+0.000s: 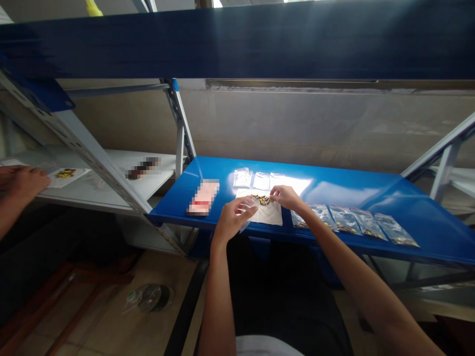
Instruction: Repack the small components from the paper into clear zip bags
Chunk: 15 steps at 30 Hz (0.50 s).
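My left hand (234,217) is closed around a clear plastic bag (244,226), part of which shows below the fingers. Beside it, a heap of small yellow-and-dark pieces (262,200), capsule-like in shape, lies on a whitish sheet (269,215) on the blue shelf top. At the heap's right edge, my right hand (285,197) has its thumb and fingertips pinched together. Whatever is between those fingertips is too small to make out. Behind the heap lie flat clear bags (262,180) with no pieces visible in them.
Several clear bags (345,220) holding similar pieces lie along the right front. A pinkish blurred item (204,198) lies at left. A blue beam (237,42) crosses overhead. On the neighbouring white shelf (111,190), another person's hands (27,180) rest near yellow pieces (65,173).
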### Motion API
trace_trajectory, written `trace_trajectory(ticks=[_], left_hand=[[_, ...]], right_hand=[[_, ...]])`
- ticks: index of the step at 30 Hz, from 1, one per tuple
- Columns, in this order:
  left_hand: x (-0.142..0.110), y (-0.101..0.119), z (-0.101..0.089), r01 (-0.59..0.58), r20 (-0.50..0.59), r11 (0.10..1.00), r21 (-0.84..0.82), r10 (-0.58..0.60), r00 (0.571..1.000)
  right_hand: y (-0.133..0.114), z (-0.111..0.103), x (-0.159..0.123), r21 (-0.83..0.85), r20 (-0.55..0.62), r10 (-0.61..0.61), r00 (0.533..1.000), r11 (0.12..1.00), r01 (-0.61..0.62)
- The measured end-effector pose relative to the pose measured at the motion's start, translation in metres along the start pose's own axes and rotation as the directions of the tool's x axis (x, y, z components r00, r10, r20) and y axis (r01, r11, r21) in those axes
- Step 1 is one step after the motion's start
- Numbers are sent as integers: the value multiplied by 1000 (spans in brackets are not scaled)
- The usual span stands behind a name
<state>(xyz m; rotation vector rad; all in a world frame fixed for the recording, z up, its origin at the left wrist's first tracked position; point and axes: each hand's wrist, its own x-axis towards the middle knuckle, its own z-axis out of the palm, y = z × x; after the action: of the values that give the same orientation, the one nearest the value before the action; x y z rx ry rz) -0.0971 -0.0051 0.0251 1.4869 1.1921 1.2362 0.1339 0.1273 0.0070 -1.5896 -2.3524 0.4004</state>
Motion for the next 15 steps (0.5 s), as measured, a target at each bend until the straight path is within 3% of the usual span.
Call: trace_trajectory(ticks=[5,11,15], left_hand=[[0,1,-2,0,-9,1000,30,1,1000],[-1,0,-2,-3,-9,999,33,3,1000],[0,0,2,-13,3,998,57,13,1000]], right_hand=[[-4,1,1,8,22,-17,1000,1000,16],[-12,-15,-5,60,-63,-19,998,998,23],[-34,-39,-21,302,-81,-190,978,931,206]])
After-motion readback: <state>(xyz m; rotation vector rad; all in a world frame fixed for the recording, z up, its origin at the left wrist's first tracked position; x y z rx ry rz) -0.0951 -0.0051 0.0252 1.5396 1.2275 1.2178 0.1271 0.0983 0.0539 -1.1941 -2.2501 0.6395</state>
